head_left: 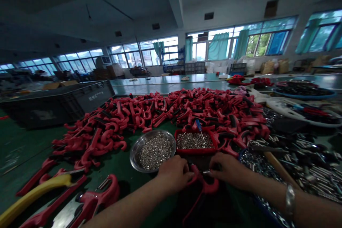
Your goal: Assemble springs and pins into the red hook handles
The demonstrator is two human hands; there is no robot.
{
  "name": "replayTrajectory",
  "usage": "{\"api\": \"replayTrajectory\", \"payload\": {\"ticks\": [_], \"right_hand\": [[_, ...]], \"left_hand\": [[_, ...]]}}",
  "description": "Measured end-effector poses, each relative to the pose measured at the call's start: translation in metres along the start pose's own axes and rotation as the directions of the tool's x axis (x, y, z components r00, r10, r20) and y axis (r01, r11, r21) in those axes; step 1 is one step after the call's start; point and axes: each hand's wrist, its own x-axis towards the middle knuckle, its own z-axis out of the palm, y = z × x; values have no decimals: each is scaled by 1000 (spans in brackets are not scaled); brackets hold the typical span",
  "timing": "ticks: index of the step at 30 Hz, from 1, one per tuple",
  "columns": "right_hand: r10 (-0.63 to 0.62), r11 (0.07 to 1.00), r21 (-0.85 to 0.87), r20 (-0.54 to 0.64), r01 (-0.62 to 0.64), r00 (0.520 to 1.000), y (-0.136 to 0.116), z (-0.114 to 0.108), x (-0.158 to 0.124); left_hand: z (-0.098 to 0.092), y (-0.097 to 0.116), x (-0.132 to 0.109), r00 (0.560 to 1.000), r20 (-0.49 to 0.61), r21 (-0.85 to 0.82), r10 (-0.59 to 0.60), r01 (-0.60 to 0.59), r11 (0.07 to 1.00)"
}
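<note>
My left hand [175,174] and my right hand [227,169] meet low in the middle of the view, both gripping a red plastic hook-shaped part [205,185]. A small metal spring [206,172] sits in that part between my hands. Just beyond them stand a red tray [193,151] of small metal pins and a steel bowl [139,158] heaped with similar pins. A blue-handled screwdriver [198,125] leans across the tray's far side. Behind these lies a large heap of red hook-shaped parts [171,121].
Metal parts and a wooden-handled tool [278,169] lie to the right. A bracelet [290,199] circles my right wrist. Further red pieces and a yellow-handled tool [34,194] lie lower left. A dark crate [57,105] stands left; a blue tray [304,92] stands far right.
</note>
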Motion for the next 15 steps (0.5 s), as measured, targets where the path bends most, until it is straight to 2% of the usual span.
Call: {"api": "replayTrajectory", "payload": {"ticks": [3,5,9,12,15], "right_hand": [[32,998,-48,-30,-34,999,-5,-11,8],[62,993,-90,-97,-70,993,-5,-23,25],[162,965,-174,-206,-199,965,0,-38,77],[219,948,-185,-213,-259,952,3,-32,109],[245,947,-147,-247,-286,937,3,-20,124]], "left_hand": [[8,0,-11,973,-224,3,56,-56,998],[15,-1,-13,948,-305,-20,87,-98,995],[29,-5,-9,948,-305,-62,88,-111,992],[36,-6,-5,960,-271,-132,69,-108,985],[39,-7,-4,965,-260,-172,35,-83,982]]}}
